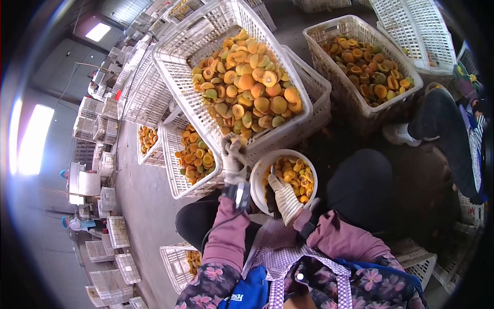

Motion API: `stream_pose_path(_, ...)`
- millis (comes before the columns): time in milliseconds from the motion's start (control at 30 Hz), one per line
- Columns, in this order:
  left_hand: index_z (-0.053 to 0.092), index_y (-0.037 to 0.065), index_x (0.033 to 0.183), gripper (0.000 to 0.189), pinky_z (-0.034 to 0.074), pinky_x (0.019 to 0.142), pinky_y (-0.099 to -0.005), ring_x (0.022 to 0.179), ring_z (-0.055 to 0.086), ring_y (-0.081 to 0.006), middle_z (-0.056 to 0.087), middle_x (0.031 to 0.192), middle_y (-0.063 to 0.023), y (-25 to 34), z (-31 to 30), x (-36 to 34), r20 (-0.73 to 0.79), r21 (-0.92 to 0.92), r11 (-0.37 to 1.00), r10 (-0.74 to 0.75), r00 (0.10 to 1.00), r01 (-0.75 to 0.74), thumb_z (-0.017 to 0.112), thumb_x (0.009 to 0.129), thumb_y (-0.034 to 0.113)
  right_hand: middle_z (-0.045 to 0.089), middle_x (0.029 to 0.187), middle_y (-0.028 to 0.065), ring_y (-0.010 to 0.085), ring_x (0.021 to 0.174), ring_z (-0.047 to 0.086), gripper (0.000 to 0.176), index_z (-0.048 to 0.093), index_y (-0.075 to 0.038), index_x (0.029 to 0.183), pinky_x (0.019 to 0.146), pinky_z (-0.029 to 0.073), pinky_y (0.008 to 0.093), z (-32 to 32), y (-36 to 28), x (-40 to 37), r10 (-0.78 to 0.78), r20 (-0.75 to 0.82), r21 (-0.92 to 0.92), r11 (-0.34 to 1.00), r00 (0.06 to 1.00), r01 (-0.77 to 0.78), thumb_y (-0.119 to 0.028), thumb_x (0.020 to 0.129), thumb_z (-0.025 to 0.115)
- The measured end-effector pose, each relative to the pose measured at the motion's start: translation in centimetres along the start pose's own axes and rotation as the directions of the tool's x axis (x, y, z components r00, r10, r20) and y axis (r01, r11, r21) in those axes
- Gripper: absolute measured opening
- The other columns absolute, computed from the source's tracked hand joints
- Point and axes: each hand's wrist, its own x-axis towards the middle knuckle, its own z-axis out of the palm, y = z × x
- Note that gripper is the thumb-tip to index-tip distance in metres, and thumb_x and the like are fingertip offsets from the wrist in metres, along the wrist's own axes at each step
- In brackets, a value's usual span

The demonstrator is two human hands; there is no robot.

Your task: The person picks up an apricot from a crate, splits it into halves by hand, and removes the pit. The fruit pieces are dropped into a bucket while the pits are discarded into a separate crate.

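Note:
My left hand, in a pale knitted glove with stained fingertips, is at the near rim of a tilted white plastic crate. Its fingers are curled and slightly blurred; what they hold, if anything, is hard to see. Orange-yellow peach or apricot halves are heaped in that crate. My right hand, also gloved, is over a white bucket between my knees. Its fingers are closed around a small metal-tipped tool, mostly hidden by the glove. Cut yellow fruit pieces lie in the bucket.
Another crate of fruit halves stands at the right, near a seated person's leg. More filled crates sit on the left floor. Stacked crates and other people are farther left.

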Motion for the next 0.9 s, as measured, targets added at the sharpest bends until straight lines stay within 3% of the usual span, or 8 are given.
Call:
stream_pose_path(67, 0.053, 0.01, 0.096, 0.016, 0.043, 0.061, -0.023, 0.07, 0.051, -0.0114, 0.055, 0.085, -0.0005, 0.2, 0.3, -4.2, 0.453, 0.532, 0.648, 0.327, 0.829, -0.546, 0.056, 0.084, 0.02, 0.057, 0.087, -0.0009, 0.0091, 0.078, 0.052, 0.032, 0.058, -0.005, 0.102, 0.071, 0.044, 0.0226, -0.9, 0.9, 1.2, -0.306, 0.055, -0.139, 0.94, 0.95, 0.311, -0.034, 0.09, 0.053)
stream_pose_path(133, 0.051, 0.005, 0.095, 0.015, 0.044, 0.068, -0.0253, 0.074, 0.052, -0.0142, 0.054, 0.08, -0.0034, -0.1, 1.5, -6.7, 0.242, -0.283, 0.903, -0.258, 0.935, 0.322, 0.051, 0.083, 0.014, 0.061, 0.092, 0.0123, 0.0226, 0.085, 0.057, 0.035, 0.054, 0.002, 0.106, 0.078, 0.044, 0.0305, -1.5, 0.4, 1.1, -0.509, 0.193, -0.441, 0.718, 0.839, 0.538, -0.029, 0.091, 0.052)
stream_pose_path(200, 0.048, 0.004, 0.113, 0.027, 0.046, 0.077, -0.0266, 0.086, 0.055, -0.0166, 0.056, 0.094, -0.0086, -1.7, 1.5, -7.3, 0.146, -0.367, 0.884, -0.254, 0.956, 0.291, 0.044, 0.092, 0.02, 0.059, 0.091, 0.0199, 0.0343, 0.084, 0.058, 0.037, 0.053, 0.0, 0.109, 0.073, 0.046, 0.0398, -1.4, 0.6, 1.3, -0.382, 0.1, -0.577, 0.73, 0.919, 0.366, -0.03, 0.088, 0.05)
stream_pose_path(267, 0.043, 0.004, 0.122, 0.036, 0.044, 0.085, -0.0285, 0.09, 0.055, -0.0172, 0.055, 0.104, -0.0093, 0.2, 1.0, -8.7, 0.454, 0.439, 0.869, 0.002, 0.891, -0.226, 0.042, 0.094, 0.027, 0.059, 0.091, 0.0205, 0.0359, 0.085, 0.057, 0.036, 0.052, -0.001, 0.11, 0.074, 0.046, 0.0389, -1.5, 0.1, -0.1, -0.405, 0.206, -0.724, 0.549, 0.891, 0.417, -0.031, 0.09, 0.048)
stream_pose_path(400, 0.042, 0.002, 0.123, 0.037, 0.043, 0.089, -0.0283, 0.095, 0.054, -0.0164, 0.054, 0.106, -0.0095, -2.9, -2.1, -8.7, 0.262, 0.13, 0.97, -0.232, 0.937, 0.204, 0.037, 0.096, 0.028, 0.059, 0.091, 0.023, 0.0394, 0.086, 0.057, 0.038, 0.05, -0.001, 0.113, 0.073, 0.046, 0.0396, -1.6, 0.0, -0.3, -0.342, 0.381, -0.837, 0.268, 0.859, 0.478, -0.032, 0.091, 0.045)
stream_pose_path(500, 0.046, -0.004, 0.119, 0.036, 0.044, 0.091, -0.0334, 0.1, 0.056, -0.021, 0.057, 0.109, -0.0154, -3.5, -1.9, -8.1, 0.272, 0.183, 0.983, -0.024, 0.962, -0.027, 0.043, 0.095, 0.023, 0.059, 0.09, 0.0238, 0.0398, 0.086, 0.056, 0.04, 0.05, 0.0, 0.113, 0.072, 0.047, 0.0394, -1.3, -0.1, -0.5, -0.313, 0.31, -0.81, 0.408, 0.898, 0.421, -0.033, 0.09, 0.046)
stream_pose_path(600, 0.058, -0.003, 0.095, 0.039, 0.049, 0.074, -0.0306, 0.076, 0.059, -0.0181, 0.062, 0.084, -0.0109, -1.6, -0.6, -8.1, 0.159, -0.106, 0.893, -0.418, 0.894, 0.437, 0.045, 0.094, 0.034, 0.059, 0.092, 0.0236, 0.0391, 0.087, 0.057, 0.041, 0.049, -0.001, 0.115, 0.072, 0.047, 0.0387, -1.2, -0.6, -0.6, -0.225, 0.223, -0.825, 0.475, 0.948, 0.307, -0.032, 0.089, 0.048)
stream_pose_path(900, 0.059, 0.002, 0.079, 0.043, 0.041, 0.057, -0.0257, 0.059, 0.051, -0.0143, 0.057, 0.066, -0.0059, 2.2, 2.0, -9.4, 0.196, 0.212, 0.955, -0.25, 0.948, 0.208, 0.045, 0.093, 0.041, 0.061, 0.093, 0.0226, 0.0321, 0.084, 0.059, 0.039, 0.049, 0.004, 0.116, 0.076, 0.047, 0.0351, -1.3, 0.4, -0.5, -0.199, 0.373, -0.611, 0.682, 0.906, 0.401, -0.026, 0.091, 0.049)
